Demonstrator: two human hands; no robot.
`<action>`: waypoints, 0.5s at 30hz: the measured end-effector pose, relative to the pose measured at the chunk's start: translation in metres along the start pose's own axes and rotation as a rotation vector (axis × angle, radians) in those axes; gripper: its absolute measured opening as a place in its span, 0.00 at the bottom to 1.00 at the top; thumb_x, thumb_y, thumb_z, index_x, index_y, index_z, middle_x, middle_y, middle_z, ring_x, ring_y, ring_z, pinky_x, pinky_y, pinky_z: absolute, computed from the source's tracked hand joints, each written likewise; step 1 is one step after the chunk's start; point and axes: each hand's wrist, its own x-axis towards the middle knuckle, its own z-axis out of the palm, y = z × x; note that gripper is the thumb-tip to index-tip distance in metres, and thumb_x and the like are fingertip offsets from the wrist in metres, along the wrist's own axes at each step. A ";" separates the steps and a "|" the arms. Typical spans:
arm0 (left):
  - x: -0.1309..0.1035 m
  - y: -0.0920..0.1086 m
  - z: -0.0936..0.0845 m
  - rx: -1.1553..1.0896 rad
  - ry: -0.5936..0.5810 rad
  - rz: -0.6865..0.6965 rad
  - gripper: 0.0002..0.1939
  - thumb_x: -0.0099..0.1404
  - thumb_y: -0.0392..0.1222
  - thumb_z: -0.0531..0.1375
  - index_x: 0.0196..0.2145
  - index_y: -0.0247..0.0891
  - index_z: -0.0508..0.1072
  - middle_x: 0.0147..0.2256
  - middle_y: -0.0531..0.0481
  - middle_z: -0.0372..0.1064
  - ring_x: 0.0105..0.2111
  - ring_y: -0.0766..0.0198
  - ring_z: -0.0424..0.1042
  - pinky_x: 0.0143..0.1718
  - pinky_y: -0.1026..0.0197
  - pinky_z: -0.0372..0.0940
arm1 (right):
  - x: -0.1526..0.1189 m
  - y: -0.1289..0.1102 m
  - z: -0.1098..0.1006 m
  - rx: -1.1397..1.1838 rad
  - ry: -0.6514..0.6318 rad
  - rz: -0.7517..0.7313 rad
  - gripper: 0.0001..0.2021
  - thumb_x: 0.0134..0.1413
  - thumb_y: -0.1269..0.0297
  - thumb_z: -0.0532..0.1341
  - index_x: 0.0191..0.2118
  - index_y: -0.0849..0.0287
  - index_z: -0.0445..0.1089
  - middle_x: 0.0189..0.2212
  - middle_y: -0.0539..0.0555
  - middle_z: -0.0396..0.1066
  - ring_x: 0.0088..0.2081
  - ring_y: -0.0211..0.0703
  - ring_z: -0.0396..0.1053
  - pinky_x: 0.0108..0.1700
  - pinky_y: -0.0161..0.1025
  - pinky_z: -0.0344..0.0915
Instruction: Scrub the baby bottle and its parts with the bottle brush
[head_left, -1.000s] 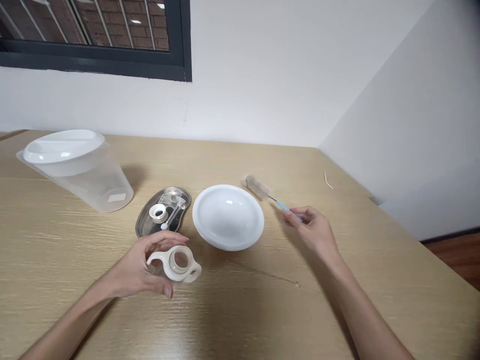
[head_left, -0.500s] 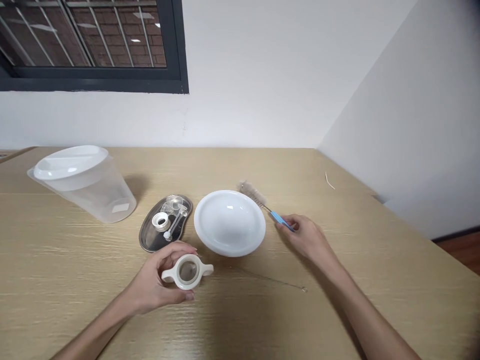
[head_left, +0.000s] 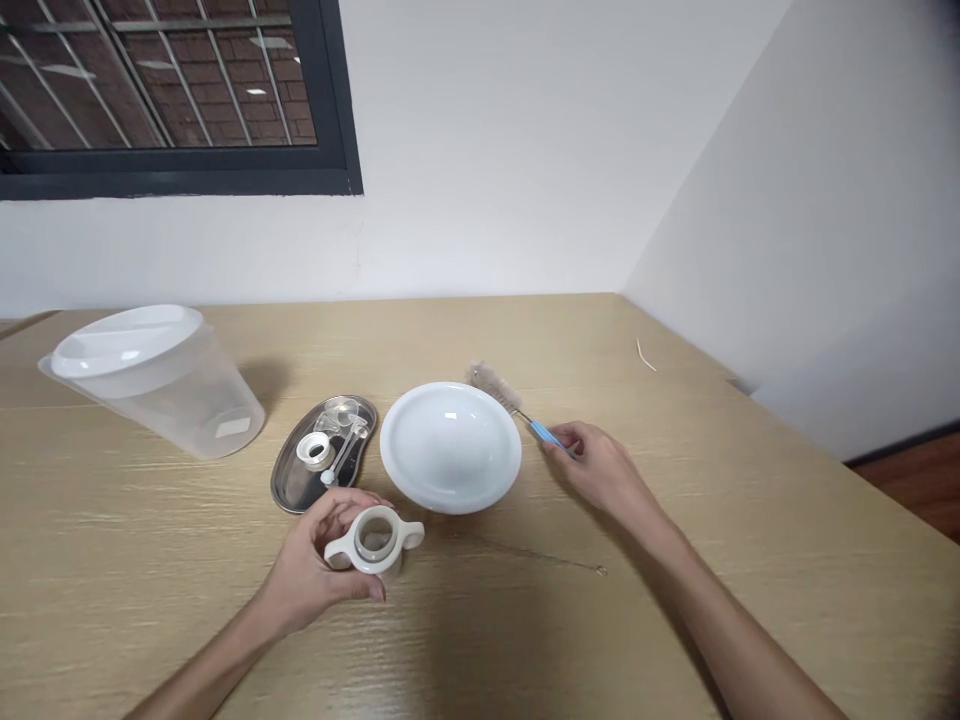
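In my left hand [head_left: 319,560] is a white two-handled baby bottle [head_left: 375,545], its open mouth turned up towards me. Thumb and fingers close around its body near one handle. My right hand [head_left: 596,465] grips the blue handle of a bottle brush [head_left: 551,437], whose pale bristle head lies beside the far right rim of a white bowl [head_left: 450,505]. The bowl sits between my hands. Just beyond my left hand, a kidney-shaped metal tray [head_left: 289,485] carries a white ring collar [head_left: 315,450], a weighted straw [head_left: 345,450] and a clear cap [head_left: 337,412].
A translucent lidded pitcher [head_left: 195,400] stands at the left. A thin wire brush [head_left: 555,557] lies in front of the bowl. Near the right wall is a small white strip [head_left: 645,355]. The wooden table [head_left: 420,340] meets the wall below a barred window [head_left: 172,80].
The whole view has shifted slightly. The baby bottle in my left hand has tilted so more of its side shows. My right hand still grips the brush.
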 end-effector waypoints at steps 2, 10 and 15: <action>-0.001 0.001 -0.004 0.023 0.042 0.024 0.37 0.36 0.54 0.78 0.42 0.42 0.69 0.45 0.41 0.77 0.42 0.48 0.78 0.41 0.54 0.72 | 0.000 0.001 0.000 0.009 0.008 -0.005 0.15 0.58 0.53 0.57 0.41 0.59 0.72 0.38 0.59 0.76 0.39 0.50 0.72 0.39 0.42 0.63; -0.007 0.044 -0.036 0.525 0.238 0.140 0.27 0.55 0.52 0.71 0.50 0.44 0.70 0.50 0.43 0.75 0.49 0.47 0.76 0.43 0.53 0.73 | 0.000 0.004 0.001 0.048 0.035 -0.023 0.13 0.59 0.56 0.57 0.40 0.58 0.72 0.39 0.59 0.75 0.42 0.50 0.71 0.41 0.42 0.63; 0.018 0.095 -0.041 1.008 0.005 0.557 0.25 0.64 0.39 0.65 0.57 0.47 0.69 0.54 0.49 0.73 0.52 0.48 0.73 0.54 0.51 0.68 | 0.000 0.006 0.001 0.070 0.031 -0.029 0.12 0.60 0.57 0.57 0.40 0.58 0.71 0.40 0.59 0.75 0.43 0.51 0.70 0.43 0.42 0.63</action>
